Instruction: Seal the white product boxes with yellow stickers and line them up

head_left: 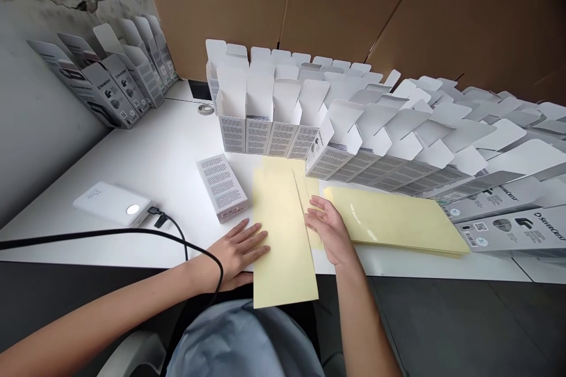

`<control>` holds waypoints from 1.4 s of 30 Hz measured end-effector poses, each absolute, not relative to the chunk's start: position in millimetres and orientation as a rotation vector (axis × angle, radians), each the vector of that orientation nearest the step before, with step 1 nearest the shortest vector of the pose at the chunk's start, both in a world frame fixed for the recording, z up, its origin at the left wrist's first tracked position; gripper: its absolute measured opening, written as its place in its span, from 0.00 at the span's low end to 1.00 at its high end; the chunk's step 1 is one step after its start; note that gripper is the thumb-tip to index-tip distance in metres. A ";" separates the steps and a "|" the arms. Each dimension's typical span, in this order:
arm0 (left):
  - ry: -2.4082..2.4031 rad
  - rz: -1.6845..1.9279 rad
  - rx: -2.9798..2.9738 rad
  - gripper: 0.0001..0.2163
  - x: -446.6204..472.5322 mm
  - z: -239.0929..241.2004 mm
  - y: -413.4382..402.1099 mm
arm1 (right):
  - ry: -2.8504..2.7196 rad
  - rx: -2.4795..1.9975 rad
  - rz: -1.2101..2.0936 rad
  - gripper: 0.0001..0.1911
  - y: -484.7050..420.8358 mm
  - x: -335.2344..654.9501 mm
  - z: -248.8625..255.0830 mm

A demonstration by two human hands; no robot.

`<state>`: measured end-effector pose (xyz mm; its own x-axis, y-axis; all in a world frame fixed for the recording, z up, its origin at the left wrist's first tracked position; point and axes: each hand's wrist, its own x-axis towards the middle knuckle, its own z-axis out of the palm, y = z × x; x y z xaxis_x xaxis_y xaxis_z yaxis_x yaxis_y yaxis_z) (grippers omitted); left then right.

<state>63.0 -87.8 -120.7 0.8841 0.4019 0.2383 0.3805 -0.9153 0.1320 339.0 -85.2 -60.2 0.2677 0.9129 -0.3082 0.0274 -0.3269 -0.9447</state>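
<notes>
Flat on the table's front edge, my left hand (242, 250) has its fingers spread, their tips resting on the left edge of a pale yellow sheet (283, 247). That sheet hangs over the front edge and overlaps more yellow paper (313, 185) beneath it. My right hand (328, 228) is raised at the sheet's right side, fingers slightly curled and apart, with nothing visible in it. A glossy stack of yellow sheets (398, 218) lies just right of that hand. Beyond my left hand lies a closed white printed box (221, 187).
Rows of open-topped white boxes (283, 112) stand at the back and right; more boxes (119, 85) line the left wall. A white power bank (112, 203) lies at left. Its black cable (132, 232) crosses my left wrist. A small round roll (206, 109) sits behind.
</notes>
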 end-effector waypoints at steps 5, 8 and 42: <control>0.557 0.534 3.027 0.29 63.6 -115.4 -88.9 | -0.735 -1.465 1.388 0.37 -78.1 330.3 -58.3; 0.509 0.394 2.925 0.31 63.9 -107.2 -88.1 | -0.767 -1.354 1.621 0.29 -78.4 327.7 -59.9; 0.631 0.808 2.067 0.12 112.1 -3.8 -76.4 | -2.086 -1.300 0.693 0.09 -127.4 319.3 19.6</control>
